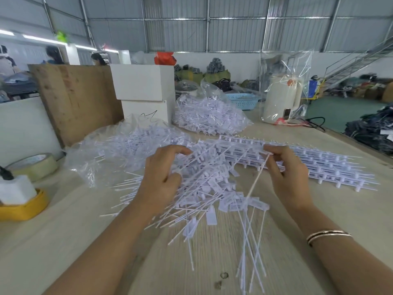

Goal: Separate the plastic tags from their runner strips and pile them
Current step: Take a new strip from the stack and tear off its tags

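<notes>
A loose pile of white plastic tags (210,188) lies on the wooden table in front of me. My left hand (163,177) rests on the pile's left side, its fingers pinching a bunch of tags. My right hand (287,173) pinches the top of a thin bare runner strip (255,179) that slants down to the pile. Behind my right hand lies a stack of unseparated tag strips (331,167). Several bare white runner strips (253,256) lie near the table's front edge.
Two clear bags of tags stand behind: one at the left (127,145), one further back (208,116). A tape roll (34,165) and a yellow dispenser (23,207) sit at the left. White boxes (144,88), a plywood board (76,99) and a bagged kettle (282,96) stand at the back.
</notes>
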`<state>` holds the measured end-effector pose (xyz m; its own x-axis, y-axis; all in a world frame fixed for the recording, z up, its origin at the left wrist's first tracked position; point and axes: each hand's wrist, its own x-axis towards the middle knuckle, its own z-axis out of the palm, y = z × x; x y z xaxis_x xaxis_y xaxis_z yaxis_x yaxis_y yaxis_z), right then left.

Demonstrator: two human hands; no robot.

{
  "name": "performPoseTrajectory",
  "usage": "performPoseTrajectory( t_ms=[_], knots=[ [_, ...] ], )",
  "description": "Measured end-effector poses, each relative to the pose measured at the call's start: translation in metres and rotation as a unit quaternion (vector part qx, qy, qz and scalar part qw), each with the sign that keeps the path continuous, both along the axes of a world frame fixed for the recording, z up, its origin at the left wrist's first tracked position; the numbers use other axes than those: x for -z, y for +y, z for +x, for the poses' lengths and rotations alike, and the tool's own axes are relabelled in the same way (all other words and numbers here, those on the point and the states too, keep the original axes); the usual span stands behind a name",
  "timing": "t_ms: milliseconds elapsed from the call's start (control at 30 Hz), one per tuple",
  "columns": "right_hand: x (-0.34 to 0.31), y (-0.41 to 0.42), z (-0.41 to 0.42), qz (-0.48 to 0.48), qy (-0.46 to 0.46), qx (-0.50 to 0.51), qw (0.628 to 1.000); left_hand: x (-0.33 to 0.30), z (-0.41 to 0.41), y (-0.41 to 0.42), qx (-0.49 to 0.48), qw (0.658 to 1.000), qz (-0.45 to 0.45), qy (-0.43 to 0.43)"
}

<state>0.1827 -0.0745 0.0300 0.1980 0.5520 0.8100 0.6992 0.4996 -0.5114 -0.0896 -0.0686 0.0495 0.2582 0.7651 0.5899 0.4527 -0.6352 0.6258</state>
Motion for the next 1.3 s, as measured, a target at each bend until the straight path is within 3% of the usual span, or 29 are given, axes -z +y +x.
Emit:
performPoseTrajectory(
  t_ms=[67,133,200,233,300,400,467,533,800,1000,1133,1300],
  knots=[
    [0.0,-0.002,-0.004,0.01,-0.021,-0.013,1.0,-0.006,0.001,-0.001,0.133,0.979,-0.044,-0.146],
    [0.0,-0.001,-0.003,0.003,-0.038,-0.016,0.999,-0.008,0.0,0.0,0.251,0.906,-0.104,-0.323],
    [0.0,-0.001,0.001,-0.02,-0.012,-0.037,0.999,-0.008,-0.001,0.002,0.277,0.84,-0.152,-0.442],
    [-0.001,-0.002,0.002,-0.03,-0.002,-0.056,0.998,-0.008,0.0,0.004,0.251,0.837,-0.16,-0.46],
    [0.0,-0.006,-0.002,-0.03,-0.027,-0.1,0.994,-0.007,0.006,0.007,0.144,0.885,-0.152,-0.415],
    [0.002,-0.009,-0.021,-0.012,-0.112,-0.17,0.979,-0.009,0.014,0.003,0.047,0.966,-0.167,-0.192],
    [0.004,-0.008,-0.033,-0.002,-0.157,-0.177,0.972,-0.004,0.016,-0.006,0.08,0.983,-0.163,-0.001],
    [0.007,-0.007,-0.04,0.013,-0.186,-0.166,0.968,0.004,0.02,-0.012,0.086,0.983,-0.121,0.112],
    [0.007,-0.008,-0.051,0.039,-0.32,-0.141,0.936,0.015,0.026,-0.01,0.086,0.973,-0.087,0.196],
    [0.006,-0.005,-0.05,-0.014,-0.288,-0.217,0.933,0.011,0.02,-0.007,0.125,0.967,-0.076,0.208],
    [0.008,-0.005,-0.046,-0.135,-0.132,-0.293,0.937,0.006,0.02,-0.01,0.148,0.969,-0.037,0.192],
    [0.003,-0.004,-0.027,-0.166,-0.158,-0.246,0.942,0.004,0.004,-0.003,0.122,0.981,-0.07,0.136]
  ],
)
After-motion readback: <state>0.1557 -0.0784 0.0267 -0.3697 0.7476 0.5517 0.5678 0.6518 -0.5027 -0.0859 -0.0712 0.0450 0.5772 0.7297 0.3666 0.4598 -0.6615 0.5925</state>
